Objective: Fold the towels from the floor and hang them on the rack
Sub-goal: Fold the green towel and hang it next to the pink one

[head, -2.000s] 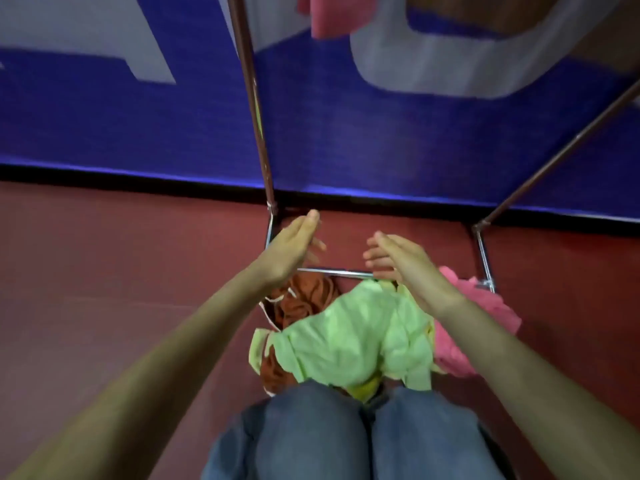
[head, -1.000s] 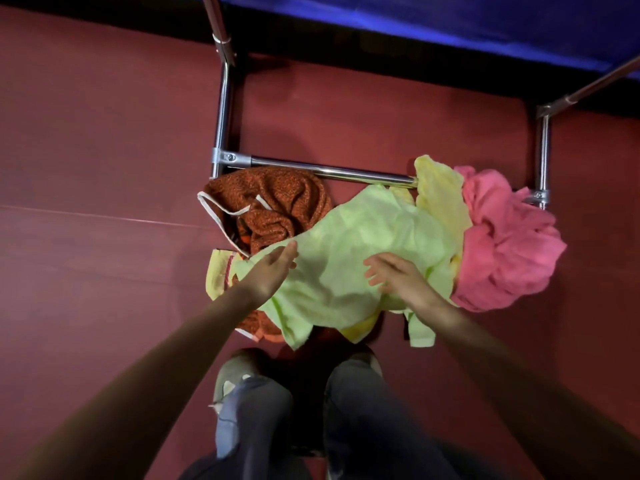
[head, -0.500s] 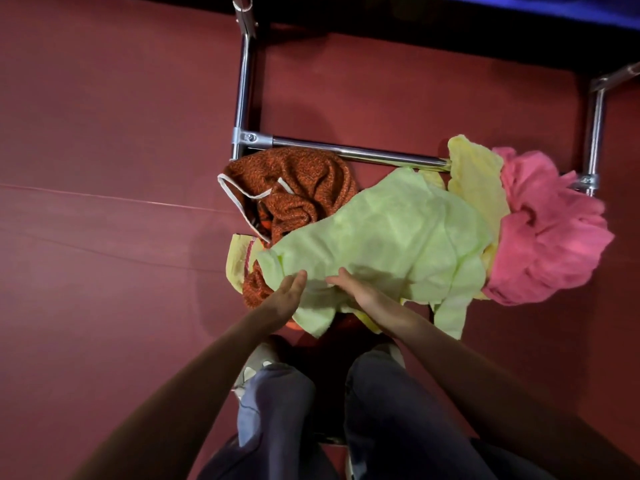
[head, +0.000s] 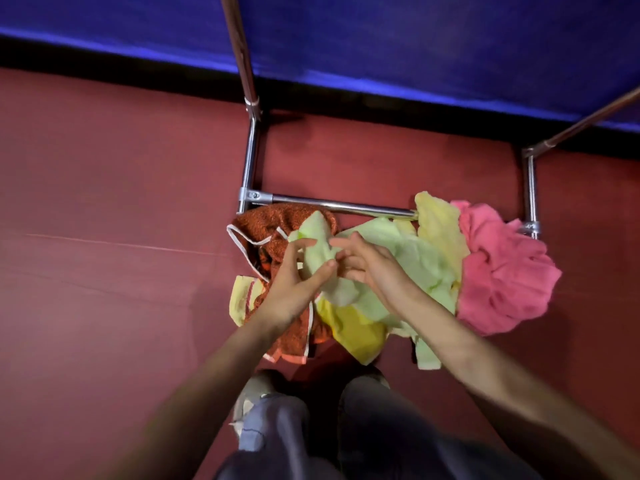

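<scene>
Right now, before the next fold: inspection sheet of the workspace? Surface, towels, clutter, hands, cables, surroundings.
Surface: dark red smooth floor, faint seam line at left.
Job's things: light green cloth towel, one corner raised; orange-brown knitted towel with white trim, yellow cloth towels and crumpled pink towel heaped on the floor at the chrome tube rack base.
Clutter: nothing seen.
Hands: left hand pinches the green towel's corner; right hand on the same towel, grip unclear.
Cables: nothing seen.
Surroundings: blue wall panel behind the rack; blue jeans at bottom.
</scene>
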Available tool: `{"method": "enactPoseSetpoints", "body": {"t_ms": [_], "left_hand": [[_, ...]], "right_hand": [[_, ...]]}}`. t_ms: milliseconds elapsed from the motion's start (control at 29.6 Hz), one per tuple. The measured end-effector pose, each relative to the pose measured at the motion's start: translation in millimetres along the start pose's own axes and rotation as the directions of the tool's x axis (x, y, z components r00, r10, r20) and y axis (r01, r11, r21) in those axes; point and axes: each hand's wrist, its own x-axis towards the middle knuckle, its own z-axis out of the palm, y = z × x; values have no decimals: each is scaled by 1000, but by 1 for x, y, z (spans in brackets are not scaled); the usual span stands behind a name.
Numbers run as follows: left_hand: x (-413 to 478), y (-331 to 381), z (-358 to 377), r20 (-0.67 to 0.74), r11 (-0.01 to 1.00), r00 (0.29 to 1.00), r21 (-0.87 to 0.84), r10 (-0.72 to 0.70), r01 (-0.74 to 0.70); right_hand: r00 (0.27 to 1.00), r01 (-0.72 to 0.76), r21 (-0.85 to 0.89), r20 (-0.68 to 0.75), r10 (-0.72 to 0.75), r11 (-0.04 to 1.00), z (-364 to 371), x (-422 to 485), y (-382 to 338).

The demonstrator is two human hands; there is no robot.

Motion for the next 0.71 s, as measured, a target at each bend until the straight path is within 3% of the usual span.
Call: {"method": "enactPoseSetpoints", "body": {"t_ms": [169,439,574,709], "left_hand": [[-21,79,-4,31,973,975,58,220,-221],[-80,170,-6,78,922,945,-257,318,-289],[-115,204,-7,147,903,916,-284,373,-322],[-159,234,-4,196,897,888,-248,416,-366]], "right_hand": [[982,186,64,-39,-184,980,5,-40,-57],[905,422,-100,97,-413,901,15,-118,-100],[835,551,-121,93,-543,826,31,-148,-118],[765,626,-277,39,-643,729,39,-188,-142]]}}
